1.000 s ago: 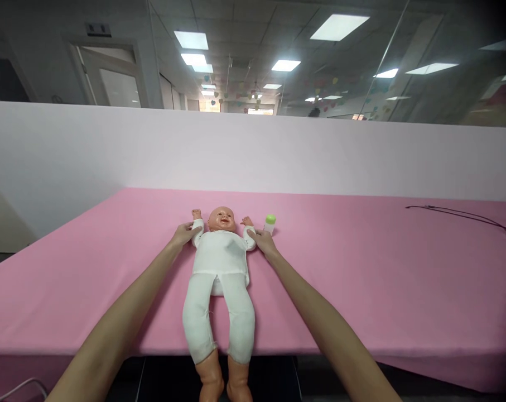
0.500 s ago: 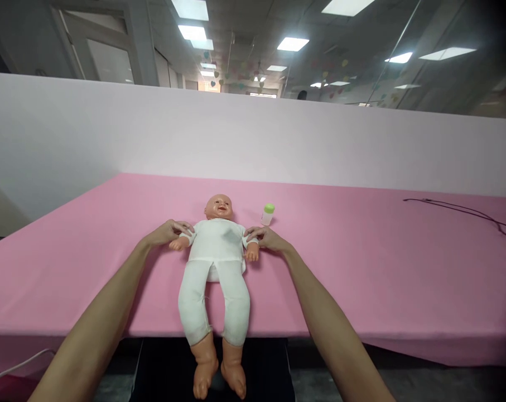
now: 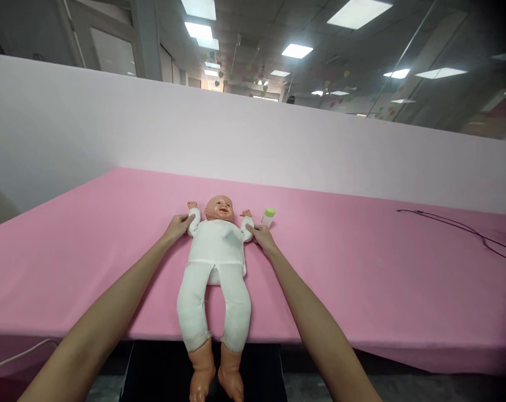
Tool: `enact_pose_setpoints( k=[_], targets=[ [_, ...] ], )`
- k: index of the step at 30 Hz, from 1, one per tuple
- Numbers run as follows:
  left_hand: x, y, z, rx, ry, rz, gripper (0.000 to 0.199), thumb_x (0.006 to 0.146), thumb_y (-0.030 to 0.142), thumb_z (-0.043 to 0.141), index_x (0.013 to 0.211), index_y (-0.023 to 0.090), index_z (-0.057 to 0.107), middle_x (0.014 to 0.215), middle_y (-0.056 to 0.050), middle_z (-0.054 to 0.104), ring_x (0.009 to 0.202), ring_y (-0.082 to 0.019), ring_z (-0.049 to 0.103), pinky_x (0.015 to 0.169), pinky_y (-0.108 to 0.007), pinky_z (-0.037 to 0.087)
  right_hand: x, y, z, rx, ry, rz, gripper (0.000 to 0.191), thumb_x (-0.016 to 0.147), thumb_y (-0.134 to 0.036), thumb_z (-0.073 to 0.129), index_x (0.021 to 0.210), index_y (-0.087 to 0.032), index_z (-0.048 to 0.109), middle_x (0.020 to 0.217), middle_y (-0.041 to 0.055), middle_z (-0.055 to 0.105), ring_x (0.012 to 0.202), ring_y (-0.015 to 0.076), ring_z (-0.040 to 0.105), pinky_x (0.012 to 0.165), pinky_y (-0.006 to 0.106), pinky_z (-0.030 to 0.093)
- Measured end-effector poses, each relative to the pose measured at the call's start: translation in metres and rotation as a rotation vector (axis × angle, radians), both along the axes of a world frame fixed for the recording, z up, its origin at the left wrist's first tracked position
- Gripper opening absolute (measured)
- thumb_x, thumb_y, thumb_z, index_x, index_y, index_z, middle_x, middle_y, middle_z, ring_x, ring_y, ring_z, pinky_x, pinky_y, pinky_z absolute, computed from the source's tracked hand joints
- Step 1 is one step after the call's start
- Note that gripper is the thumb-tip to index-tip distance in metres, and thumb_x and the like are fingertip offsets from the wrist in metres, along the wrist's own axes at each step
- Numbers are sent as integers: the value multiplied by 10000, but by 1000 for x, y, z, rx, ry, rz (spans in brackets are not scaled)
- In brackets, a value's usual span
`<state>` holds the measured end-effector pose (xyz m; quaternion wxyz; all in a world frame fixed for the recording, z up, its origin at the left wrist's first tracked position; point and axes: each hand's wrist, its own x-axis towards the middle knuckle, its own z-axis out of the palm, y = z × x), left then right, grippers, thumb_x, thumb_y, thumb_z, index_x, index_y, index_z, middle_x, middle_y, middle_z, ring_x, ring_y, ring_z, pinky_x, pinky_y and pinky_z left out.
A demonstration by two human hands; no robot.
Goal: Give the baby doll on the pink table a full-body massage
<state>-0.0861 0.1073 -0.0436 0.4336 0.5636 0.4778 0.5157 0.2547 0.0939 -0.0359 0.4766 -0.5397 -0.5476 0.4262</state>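
A baby doll (image 3: 218,243) in white cloth lies on its back on the pink-covered table (image 3: 340,268), its feet hanging past the front edge. Both of its arms are bent upward beside the head. On the left side of the view, my left hand (image 3: 178,226) is closed around one doll arm near the sleeve. Opposite it, my right hand (image 3: 261,234) grips the other sleeved arm between thumb and fingers. Just beyond my right hand stands a small bottle (image 3: 268,216) with a green cap.
Thin black cables (image 3: 457,223) lie on the table at the right. A white partition (image 3: 278,148) rises along the far edge. A white cord (image 3: 22,354) hangs at the lower left.
The doll's arms have swung from pointing down to pointing up beside its head, with my hands on them. The camera view has tilted slightly.
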Motion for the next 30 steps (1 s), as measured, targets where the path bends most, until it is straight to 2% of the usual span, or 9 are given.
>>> enact_pose_setpoints(
  k=[4, 7, 9, 12, 15, 18, 22, 27, 30],
  targets=[
    [-27, -11, 14, 4, -125, -211, 550, 598, 459, 961, 1025, 159, 787, 981, -101, 772, 852, -245, 699, 774, -340, 555, 16, -7, 8, 2, 177, 257, 380, 640, -367, 934, 955, -194, 809, 945, 55, 787, 860, 227, 696, 808, 365, 565],
    [-45, -17, 21, 4, 27, -368, 294, 546, 292, 941, 792, 188, 817, 1094, -142, 771, 1032, -321, 707, 870, -391, 570, 30, -10, 8, 26, 124, 360, 282, 603, -219, 888, 879, -214, 833, 1131, 79, 791, 1068, 278, 704, 965, 418, 555],
    [-49, -21, 25, 8, 183, -459, 106, 558, 224, 862, 645, 219, 802, 1096, -138, 763, 1079, -332, 691, 872, -381, 568, 36, -11, 5, 41, 18, 451, 131, 613, -185, 813, 742, -208, 821, 1104, 92, 793, 1073, 285, 711, 985, 433, 548],
    [-47, -24, 29, 40, 310, -517, 74, 557, 182, 788, 601, 239, 804, 1055, -129, 752, 1080, -322, 681, 869, -361, 565, 38, -10, 2, 53, -85, 561, 93, 625, -175, 736, 673, -205, 809, 1056, 97, 795, 1033, 284, 723, 978, 452, 552],
    [-39, -27, 32, 69, 212, -452, 155, 578, 249, 851, 727, 208, 836, 1080, -142, 760, 1084, -325, 688, 898, -379, 562, 33, -11, 5, 62, -22, 469, 203, 622, -189, 770, 809, -211, 846, 1088, 89, 796, 1039, 277, 713, 965, 432, 550],
    [-28, -24, 29, 63, 5, -253, 430, 594, 424, 936, 909, 156, 817, 995, -137, 778, 924, -292, 715, 831, -386, 569, 23, -11, 9, 75, 85, 280, 297, 643, -287, 870, 926, -202, 837, 994, 69, 793, 918, 238, 695, 877, 389, 548],
    [-8, -14, 17, 1, -151, -36, 716, 632, 572, 927, 1152, 114, 748, 855, -98, 767, 717, -221, 689, 657, -316, 525, 8, -6, 5, 53, 39, 102, 422, 706, -574, 887, 720, -187, 720, 588, -20, 583, 577, 139, 486, 592, 308, 435],
    [5, -3, 3, -126, -20, 71, 528, 730, 634, 829, 618, 147, 659, 503, -11, 540, 463, -113, 441, 486, -276, 320, -2, 2, -3, 5, -67, 2, 557, 714, -678, 851, 574, -215, 575, 468, -66, 383, 483, 100, 300, 479, 292, 247],
    [-1, -6, 6, -106, -62, 4, 506, 715, 626, 850, 699, 141, 710, 594, -33, 614, 518, -127, 496, 519, -274, 364, 4, 0, 0, 11, 36, 70, 489, 678, -633, 896, 677, -188, 693, 523, -41, 505, 504, 105, 369, 491, 281, 313]
  ],
)
